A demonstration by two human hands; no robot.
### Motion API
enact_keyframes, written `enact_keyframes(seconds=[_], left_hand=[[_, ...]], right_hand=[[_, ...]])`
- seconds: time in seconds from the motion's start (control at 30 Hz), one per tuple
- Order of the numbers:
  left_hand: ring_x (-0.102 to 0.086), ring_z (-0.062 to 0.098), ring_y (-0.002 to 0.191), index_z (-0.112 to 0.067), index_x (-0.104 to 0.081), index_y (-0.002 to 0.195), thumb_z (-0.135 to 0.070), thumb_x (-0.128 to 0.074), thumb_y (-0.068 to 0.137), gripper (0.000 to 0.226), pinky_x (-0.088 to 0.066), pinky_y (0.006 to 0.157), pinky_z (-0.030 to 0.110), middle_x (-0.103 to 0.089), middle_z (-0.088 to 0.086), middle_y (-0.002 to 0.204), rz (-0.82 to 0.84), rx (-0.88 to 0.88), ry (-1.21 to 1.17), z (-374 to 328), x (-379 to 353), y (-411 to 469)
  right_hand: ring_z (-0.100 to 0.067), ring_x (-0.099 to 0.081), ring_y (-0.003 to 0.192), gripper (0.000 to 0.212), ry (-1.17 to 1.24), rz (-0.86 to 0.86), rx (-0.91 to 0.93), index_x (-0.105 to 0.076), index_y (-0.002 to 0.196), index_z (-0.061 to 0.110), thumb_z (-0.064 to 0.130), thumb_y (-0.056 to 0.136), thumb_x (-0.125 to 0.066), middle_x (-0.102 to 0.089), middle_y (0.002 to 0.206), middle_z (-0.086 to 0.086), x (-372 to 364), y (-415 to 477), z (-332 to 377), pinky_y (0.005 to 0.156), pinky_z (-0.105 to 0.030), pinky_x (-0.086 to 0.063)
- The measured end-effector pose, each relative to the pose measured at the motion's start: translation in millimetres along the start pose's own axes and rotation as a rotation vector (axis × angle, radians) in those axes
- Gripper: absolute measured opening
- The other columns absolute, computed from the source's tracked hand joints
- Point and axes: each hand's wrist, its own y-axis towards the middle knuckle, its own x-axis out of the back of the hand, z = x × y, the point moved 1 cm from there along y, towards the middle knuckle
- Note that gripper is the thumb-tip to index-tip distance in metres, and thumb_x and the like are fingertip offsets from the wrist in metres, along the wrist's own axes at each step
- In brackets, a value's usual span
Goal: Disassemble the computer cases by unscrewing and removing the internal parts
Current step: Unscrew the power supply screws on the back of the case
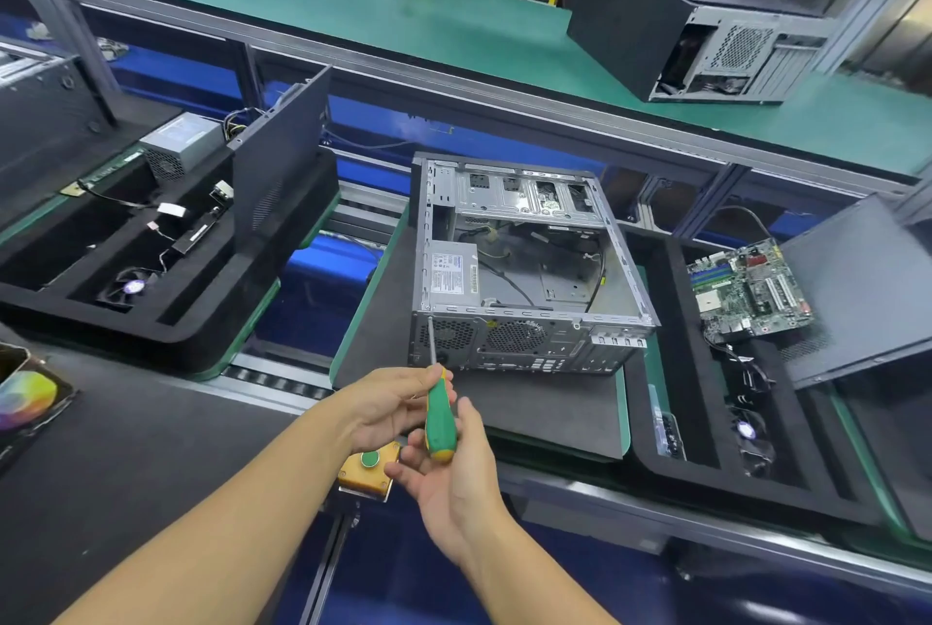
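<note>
An open grey computer case (524, 266) lies on its side on a dark mat, rear panel toward me, with a power supply (452, 273) and loose cables inside. A green and yellow screwdriver (440, 417) points up toward the case's rear left corner, where its tip sits near the top edge. My left hand (388, 405) holds the upper handle with curled fingers. My right hand (449, 468) pinches the lower handle between thumb and fingers.
A removed motherboard (751, 291) lies in the black foam tray (776, 483) at right. The left foam tray (166, 321) holds a fan, cables and another power supply (181, 145). A second case (701, 34) sits on the green shelf. A yellow button box (368, 470) is under my hands.
</note>
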Motion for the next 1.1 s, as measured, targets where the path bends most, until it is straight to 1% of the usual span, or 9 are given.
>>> enact_keyframes(seconds=[0.1,0.2,0.37,0.47,0.57,0.7,0.8,0.9,1.1], left_hand=[[-0.072,0.026,0.098,0.009,-0.058,0.127,-0.013,-0.061,0.094,0.04,-0.061,0.08,0.034,-0.071,0.023,0.11,0.043,0.01,-0.056,-2.2,1.5,-2.8],[-0.068,0.03,0.113,0.006,-0.055,0.129,-0.013,-0.063,0.093,0.041,-0.06,0.082,0.035,-0.067,0.025,0.123,0.083,0.024,-0.11,-3.6,0.9,-3.7],[-0.072,0.023,0.095,0.011,-0.061,0.121,-0.031,-0.076,0.077,0.063,-0.059,0.079,0.034,-0.073,0.017,0.102,-0.034,0.014,0.109,-4.5,-3.0,-2.2],[-0.073,0.024,0.094,0.011,-0.063,0.118,-0.023,-0.073,0.082,0.05,-0.06,0.079,0.031,-0.072,0.02,0.103,-0.02,0.005,0.07,-7.1,-1.7,-2.8],[-0.072,0.029,0.101,0.013,-0.06,0.123,-0.01,-0.063,0.093,0.037,-0.061,0.084,0.035,-0.07,0.025,0.111,0.026,0.005,-0.022,-7.3,2.5,-4.5],[-0.069,0.031,0.111,0.008,-0.06,0.126,-0.011,-0.06,0.097,0.035,-0.06,0.084,0.036,-0.067,0.025,0.122,0.075,0.032,-0.087,-8.8,3.1,-6.6],[-0.072,0.026,0.103,0.006,-0.063,0.119,-0.023,-0.07,0.09,0.041,-0.06,0.08,0.032,-0.072,0.02,0.111,0.018,0.014,-0.019,-9.1,-3.2,-4.6],[-0.074,0.019,0.09,0.006,-0.066,0.112,-0.024,-0.075,0.082,0.044,-0.06,0.075,0.027,-0.074,0.017,0.098,-0.041,0.002,0.11,-7.2,-5.1,-2.5],[-0.07,0.031,0.108,0.008,-0.059,0.124,-0.002,-0.056,0.097,0.029,-0.061,0.08,0.032,-0.068,0.027,0.119,0.015,-0.005,-0.016,-5.8,2.7,-3.9]], right_hand=[[-0.022,-0.059,0.056,0.045,-0.023,0.032,-0.044,-0.06,0.116,-0.001,0.039,0.106,-0.044,-0.061,0.071,-0.015,6.4,-0.2,-2.7,0.05,-0.034,-0.053],[-0.015,-0.056,0.056,0.027,-0.12,-0.018,0.064,-0.057,0.113,0.004,0.028,0.102,-0.059,-0.061,0.074,-0.008,9.0,4.7,-5.9,0.048,-0.03,-0.049],[-0.004,-0.049,0.048,0.027,-0.225,-0.07,0.168,-0.045,0.106,0.015,0.014,0.094,-0.069,-0.054,0.088,-0.004,5.7,6.7,-5.8,0.049,-0.026,-0.045],[-0.007,-0.049,0.051,0.032,-0.17,-0.067,0.119,-0.051,0.111,0.012,0.033,0.095,-0.069,-0.05,0.085,-0.004,1.5,4.1,-1.8,0.05,-0.029,-0.048],[-0.019,-0.052,0.054,0.042,-0.025,-0.024,-0.01,-0.061,0.101,0.007,0.048,0.101,-0.05,-0.054,0.071,-0.009,2.4,2.2,3.9,0.051,-0.033,-0.051],[-0.019,-0.055,0.054,0.031,-0.069,-0.062,0.038,-0.059,0.109,0.002,0.03,0.106,-0.047,-0.059,0.07,-0.012,5.0,5.7,2.2,0.048,-0.032,-0.05],[-0.016,-0.053,0.059,0.016,-0.147,-0.087,0.121,-0.054,0.108,0.01,0.019,0.1,-0.063,-0.055,0.085,-0.011,5.3,8.8,-2.7,0.051,-0.031,-0.051],[-0.01,-0.053,0.057,0.024,-0.132,-0.091,0.174,-0.049,0.11,0.011,0.011,0.095,-0.067,-0.051,0.093,-0.01,4.4,9.9,-2.7,0.056,-0.03,-0.053],[-0.022,-0.058,0.058,0.038,0.039,-0.045,-0.041,-0.062,0.107,0.004,0.04,0.103,-0.052,-0.06,0.073,-0.013,5.6,5.3,1.2,0.054,-0.036,-0.055]])
